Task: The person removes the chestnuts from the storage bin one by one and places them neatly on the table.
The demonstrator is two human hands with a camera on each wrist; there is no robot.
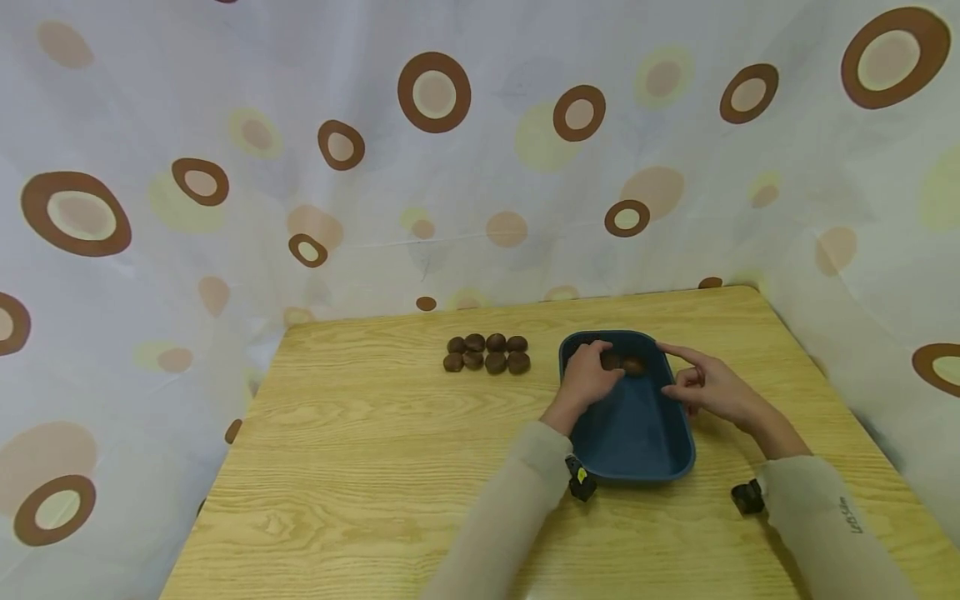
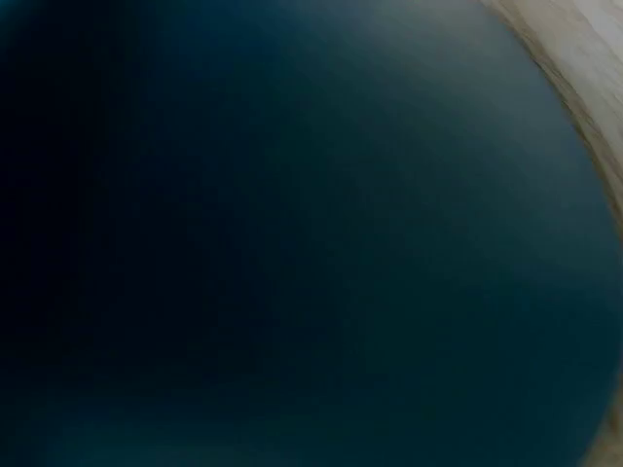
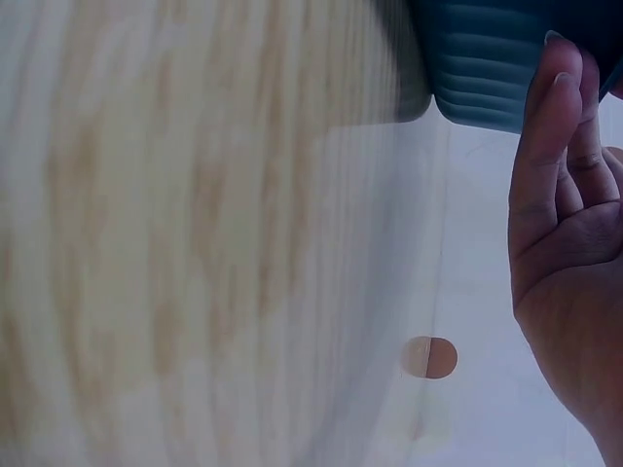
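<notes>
In the head view, my left hand (image 1: 588, 375) reaches into a dark blue plastic bin (image 1: 630, 450), near its far end. Thumb and index finger are spread beside a brown chestnut (image 1: 612, 361); I cannot tell whether they hold it. Another chestnut (image 1: 633, 367) lies just to the right on the bin floor. My right hand (image 1: 716, 387) grips the bin's right rim, thumb at the edge and index finger stretched to the far corner. The right wrist view shows its fingers (image 3: 555, 126) against the ribbed outer wall. Dark blue blur fills the left wrist view.
Several chestnuts (image 1: 496, 362) sit in two rows on the wooden table (image 1: 360, 450), left of the bin. A white sheet with brown and yellow dots (image 1: 465, 183) hangs behind and at both sides of the table.
</notes>
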